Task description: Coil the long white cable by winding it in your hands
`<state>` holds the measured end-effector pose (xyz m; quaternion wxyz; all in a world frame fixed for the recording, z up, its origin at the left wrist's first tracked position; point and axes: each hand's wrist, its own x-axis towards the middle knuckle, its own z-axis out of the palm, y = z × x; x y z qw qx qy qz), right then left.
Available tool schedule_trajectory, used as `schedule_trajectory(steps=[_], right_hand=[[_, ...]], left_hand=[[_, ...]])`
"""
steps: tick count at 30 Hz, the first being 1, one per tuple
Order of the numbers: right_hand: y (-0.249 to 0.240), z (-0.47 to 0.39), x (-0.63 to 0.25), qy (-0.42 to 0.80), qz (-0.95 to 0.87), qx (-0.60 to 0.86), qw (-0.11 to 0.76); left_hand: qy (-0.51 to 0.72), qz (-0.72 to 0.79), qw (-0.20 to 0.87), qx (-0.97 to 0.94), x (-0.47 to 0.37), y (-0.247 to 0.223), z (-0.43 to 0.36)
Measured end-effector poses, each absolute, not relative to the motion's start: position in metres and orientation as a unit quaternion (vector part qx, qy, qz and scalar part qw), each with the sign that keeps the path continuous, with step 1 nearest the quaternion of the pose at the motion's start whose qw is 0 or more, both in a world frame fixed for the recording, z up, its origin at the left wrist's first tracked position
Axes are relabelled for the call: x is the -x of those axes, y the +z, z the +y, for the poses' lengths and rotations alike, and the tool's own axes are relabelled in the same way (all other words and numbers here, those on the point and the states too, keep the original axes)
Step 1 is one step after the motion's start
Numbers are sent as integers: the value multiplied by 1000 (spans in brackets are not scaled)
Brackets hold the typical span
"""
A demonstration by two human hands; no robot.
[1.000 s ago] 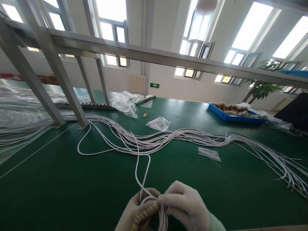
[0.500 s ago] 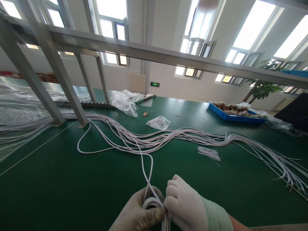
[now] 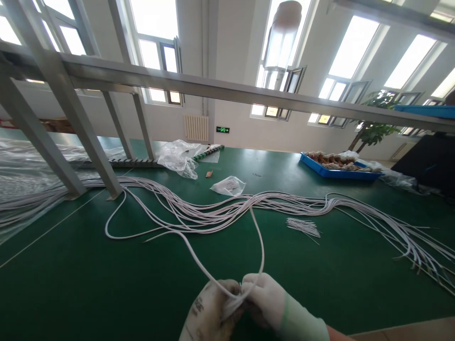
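Note:
Both my gloved hands are together at the bottom middle of the head view. My left hand, in a stained white glove, is closed around a gathered part of white cable. My right hand, in a white glove with a green-edged cuff, touches it from the other side with fingers pinched; what lies between its fingertips is hidden. Two lengths of the cable rise from my hands. One runs left to a loose tip on the table, the other curves up to the long bundle of white cables.
On the green table lie a pile of short thin white strips, a small plastic bag, crumpled plastic film and a blue tray of brown-and-white pieces. A metal frame spans overhead, its legs standing at left.
The looped coil has turned in my hands and its round opening no longer shows. The cable lengths have spread apart, one to the left. My right hand has shifted its grip; the view has tilted slightly.

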<state>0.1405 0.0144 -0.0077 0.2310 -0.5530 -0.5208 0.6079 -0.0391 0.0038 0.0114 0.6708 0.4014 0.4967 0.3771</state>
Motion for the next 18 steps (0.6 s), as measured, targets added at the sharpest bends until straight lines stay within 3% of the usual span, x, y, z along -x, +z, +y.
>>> schedule_trajectory(steps=[2,5,11,13,18], right_hand=[[-1,16,-149,586,-558,520,273],[10,17,-163,450,-683,460,345],[16,13,-163,305,-834,366,277],[17,11,-155,324,-809,417,257],[17,17,-141,550,-587,575,149]], left_hand=[[348,508,693,-375,42,10,10],[353,423,790,-269,47,8,16],[332,351,844,-233,48,11,14],[305,406,807,-303,49,17,12],[257,517,562,-593,46,22,6]])
